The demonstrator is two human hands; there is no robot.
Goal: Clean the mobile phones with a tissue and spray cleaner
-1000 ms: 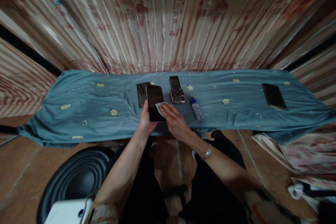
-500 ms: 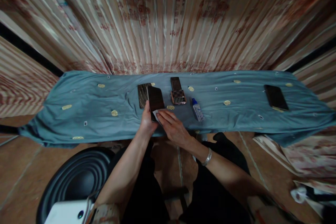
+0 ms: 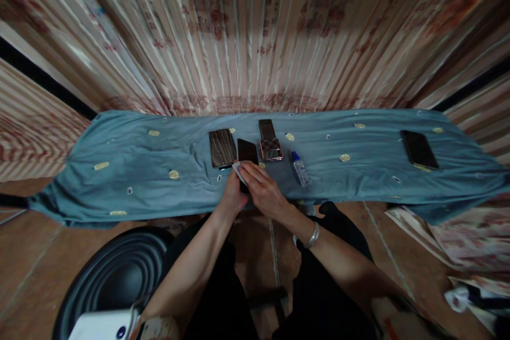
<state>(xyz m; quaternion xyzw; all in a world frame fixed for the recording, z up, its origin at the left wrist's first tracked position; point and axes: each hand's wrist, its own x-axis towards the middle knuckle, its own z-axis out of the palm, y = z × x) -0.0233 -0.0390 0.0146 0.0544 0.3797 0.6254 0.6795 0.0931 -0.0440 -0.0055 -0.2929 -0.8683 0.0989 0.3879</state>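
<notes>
A dark smartphone [image 3: 247, 150] is gripped at its near end by my left hand [image 3: 234, 191]. My right hand [image 3: 263, 188] pinches a small white cloth or wipe [image 3: 239, 171] and presses it against the phone's left edge; the fingers cover part of the screen. Just left of the phone lies a dark, streaky-patterned flat case [image 3: 222, 147]. To the right are a flip phone [image 3: 270, 141] with a checkered lower half, lying unfolded, and a clear bottle with a blue cap [image 3: 300, 169] on its side.
A blue-green cloth with yellow motifs [image 3: 131, 162] covers the narrow table. Another dark phone [image 3: 419, 149] lies far right. Striped curtains [image 3: 255, 37] hang behind. On the floor at left are a round black stool [image 3: 119, 276] and a white device [image 3: 101, 325].
Both hands have shifted slightly right and nearer with the phone, uncovering the streaky case. The right hand's wipe has moved up along the phone's left edge.
</notes>
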